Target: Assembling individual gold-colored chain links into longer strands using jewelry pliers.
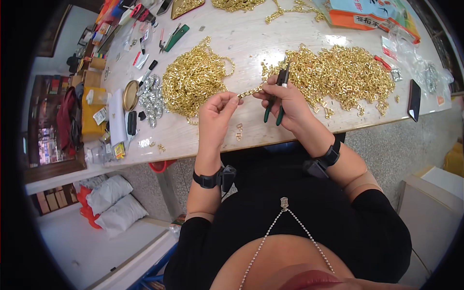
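Between my two hands runs a short length of gold chain (250,92), held up over the table near its front edge. My left hand (216,114) pinches one end between thumb and fingers. The other end is at the fingertips of my right hand (294,105), which also grips pliers (282,78) with dark jaws pointing away and green handles toward me. A large heap of gold chain (191,82) lies just beyond my left hand. Past my right hand spreads a wide pile of loose gold links (348,79). A few loose links (239,131) rest near the table edge.
A phone (414,100) lies at the right edge, near a clear plastic bag (427,77). Silver chain (151,100), a round tin (130,95) and a green-handled tool (177,38) are at left. A colourful printed bag (369,19) sits at the far right.
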The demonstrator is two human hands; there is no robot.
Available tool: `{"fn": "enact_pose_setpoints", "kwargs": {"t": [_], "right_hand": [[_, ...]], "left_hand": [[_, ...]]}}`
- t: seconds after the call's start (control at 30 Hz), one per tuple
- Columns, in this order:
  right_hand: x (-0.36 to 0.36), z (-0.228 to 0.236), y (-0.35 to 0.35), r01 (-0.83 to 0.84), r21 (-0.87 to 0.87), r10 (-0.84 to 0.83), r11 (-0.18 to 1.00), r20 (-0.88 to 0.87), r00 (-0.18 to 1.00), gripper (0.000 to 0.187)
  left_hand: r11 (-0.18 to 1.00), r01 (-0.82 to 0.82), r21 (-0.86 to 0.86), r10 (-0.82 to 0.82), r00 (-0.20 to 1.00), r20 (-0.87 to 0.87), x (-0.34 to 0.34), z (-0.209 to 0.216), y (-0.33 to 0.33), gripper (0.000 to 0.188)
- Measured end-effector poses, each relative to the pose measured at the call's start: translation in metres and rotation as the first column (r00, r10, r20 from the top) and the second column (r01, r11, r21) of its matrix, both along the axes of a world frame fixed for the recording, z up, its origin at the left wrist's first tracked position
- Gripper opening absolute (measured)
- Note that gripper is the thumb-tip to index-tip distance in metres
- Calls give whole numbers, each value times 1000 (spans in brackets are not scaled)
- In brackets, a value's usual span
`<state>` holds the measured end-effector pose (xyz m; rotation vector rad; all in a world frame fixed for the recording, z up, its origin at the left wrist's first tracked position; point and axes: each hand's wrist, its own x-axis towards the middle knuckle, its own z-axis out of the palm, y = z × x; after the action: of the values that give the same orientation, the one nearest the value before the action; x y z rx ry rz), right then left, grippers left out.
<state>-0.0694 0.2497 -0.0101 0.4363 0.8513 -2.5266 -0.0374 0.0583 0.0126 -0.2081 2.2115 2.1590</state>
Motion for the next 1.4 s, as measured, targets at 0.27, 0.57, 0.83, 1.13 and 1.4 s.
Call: {"fn": "enact_pose_setpoints", "kwargs": {"t": [0.27,0.57,0.83,1.13,1.4], "right_hand": [[21,19,16,-653,327,729,683,-251,637,28],[23,23,5,-655,376,745,656,-180,643,41],[27,21,2,-678,238,711,695,-86,698,42],[25,12,5,-618,382,705,687,-146,694,32],[40,11,4,-593,375,667,713,-99,739,22]], "left_hand": [[981,-126,-145,85,962,-261,-10,8,3,12],[878,-191,-439,-23,899,-437,-10,11,12,11],[681,-243,-691,-261,800,-540,-12,18,19,8],[670,-259,-696,-275,784,-557,-14,16,25,8],[861,-187,-472,-53,891,-450,-9,7,24,8]]}}
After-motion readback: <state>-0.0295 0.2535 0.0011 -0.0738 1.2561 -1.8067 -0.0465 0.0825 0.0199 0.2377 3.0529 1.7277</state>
